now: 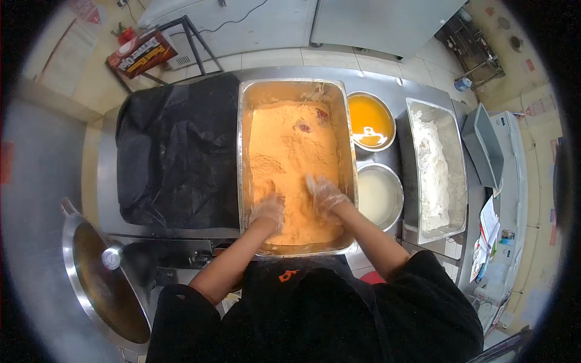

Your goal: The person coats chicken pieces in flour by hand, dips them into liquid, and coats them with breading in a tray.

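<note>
A deep metal pan (244,121) holds a thick bed of orange breading powder (275,133). Both my hands wear clear plastic gloves and are inside the pan. My left hand (269,210) is at the near left side, its fingertips down in the powder and largely hidden. To its right, my right hand (327,195) touches the powder with its fingers stretched out and somewhat apart; nothing shows in its grasp. Dark reddish pieces (304,127), partly coated, poke out of the powder toward the far right corner. I cannot make out what they are.
Right of the pan stand a bowl of orange liquid (369,118), a bowl of pale liquid (376,195) and a metal pan of white flour (431,175). A black cloth (178,151) covers the left side. A round metal lid or pot (103,278) stands lower left.
</note>
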Demonstrator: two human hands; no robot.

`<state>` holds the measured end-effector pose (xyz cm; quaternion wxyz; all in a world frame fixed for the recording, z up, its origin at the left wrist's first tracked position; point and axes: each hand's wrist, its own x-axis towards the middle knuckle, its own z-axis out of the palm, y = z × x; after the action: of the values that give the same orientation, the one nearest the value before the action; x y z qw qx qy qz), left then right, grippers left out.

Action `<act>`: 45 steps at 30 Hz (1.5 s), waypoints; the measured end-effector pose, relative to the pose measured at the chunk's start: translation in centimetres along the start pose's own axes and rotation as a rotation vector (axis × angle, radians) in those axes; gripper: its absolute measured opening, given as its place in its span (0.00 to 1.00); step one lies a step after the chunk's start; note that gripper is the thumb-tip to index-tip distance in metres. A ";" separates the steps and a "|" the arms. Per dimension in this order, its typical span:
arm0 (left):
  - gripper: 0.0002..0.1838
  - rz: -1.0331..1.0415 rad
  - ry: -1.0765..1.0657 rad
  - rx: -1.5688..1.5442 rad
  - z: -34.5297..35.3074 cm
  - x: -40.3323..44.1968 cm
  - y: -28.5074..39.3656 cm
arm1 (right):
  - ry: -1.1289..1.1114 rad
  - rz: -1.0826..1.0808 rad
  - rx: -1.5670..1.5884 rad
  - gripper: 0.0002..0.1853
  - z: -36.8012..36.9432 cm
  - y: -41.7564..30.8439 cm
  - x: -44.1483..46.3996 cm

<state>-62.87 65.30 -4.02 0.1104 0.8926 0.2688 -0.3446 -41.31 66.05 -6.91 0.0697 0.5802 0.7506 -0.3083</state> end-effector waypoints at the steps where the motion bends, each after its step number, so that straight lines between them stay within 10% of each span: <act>1: 0.25 0.016 -0.015 0.073 0.7 0.4 0.8 | 0.129 -0.081 -0.163 0.27 2.5 0.0 -0.8; 4: 0.15 -0.562 0.436 -0.427 10.6 5.5 4.9 | 0.068 0.004 0.031 0.24 4.8 -1.9 -2.7; 9: 0.17 -0.320 0.122 -0.594 9.0 5.6 2.6 | -0.408 -0.087 0.062 0.21 -4.2 -3.0 -3.6; 13: 0.18 -0.002 -0.149 -0.235 5.7 3.7 0.9 | -0.046 0.058 -0.104 0.18 0.8 -2.2 -1.0; 15: 0.16 -0.198 0.228 -0.221 6.8 3.8 2.3 | 0.103 0.664 0.427 0.19 8.8 -1.6 2.6; 16: 0.15 -0.265 0.358 -0.218 7.7 4.6 2.2 | 0.109 0.659 0.424 0.19 7.5 -1.6 2.4; 18: 0.17 0.127 -0.086 -0.363 9.6 6.5 0.7 | -0.352 0.041 0.077 0.21 4.9 -1.7 0.0; 22: 0.22 -0.136 -0.398 -0.673 2.5 1.9 -0.3 | -0.545 -0.144 -0.080 0.18 -2.1 -2.2 -2.0; 25: 0.26 0.068 0.004 -0.180 9.1 4.3 2.3 | -0.143 0.211 0.093 0.19 3.0 -1.6 -2.4; 28: 0.28 0.081 -0.085 -0.183 8.9 5.8 3.3 | 0.013 0.091 0.249 0.19 11.6 2.2 -0.7; 30: 0.27 0.026 -0.265 -0.636 4.9 3.1 0.9 | 0.180 -0.569 0.078 0.23 15.5 8.2 -0.9; 32: 0.27 0.018 -0.280 -0.581 2.1 1.0 -0.7 | -0.414 -0.160 0.219 0.25 2.0 2.4 -2.1; 34: 0.27 0.022 -0.302 -0.532 2.8 0.4 0.2 | -0.452 0.175 0.421 0.26 -0.2 0.3 -2.6; 35: 0.24 -0.094 0.038 -0.313 4.5 0.1 1.9 | -0.436 0.286 0.487 0.27 -0.5 -1.0 -2.9; 37: 0.22 -0.205 0.384 -0.085 6.1 1.1 2.2 | -0.451 0.192 0.374 0.25 1.0 -0.7 -2.5; 41: 0.18 0.087 0.164 -0.344 8.9 3.7 -2.1 | -0.468 0.058 0.200 0.23 1.0 0.2 -1.7; 44: 0.23 -0.253 -0.174 -0.708 -2.8 4.5 -8.2 | -0.345 -0.096 0.210 0.21 -7.3 1.2 2.9; 45: 0.31 -0.392 0.082 -0.699 -5.3 4.7 -9.5 | -0.350 0.107 0.116 0.19 -10.6 1.6 6.2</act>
<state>-62.26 77.11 -3.39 0.3289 0.7459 0.5394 -0.2111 -39.16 77.15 -1.92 0.1819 0.5599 0.6760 -0.4432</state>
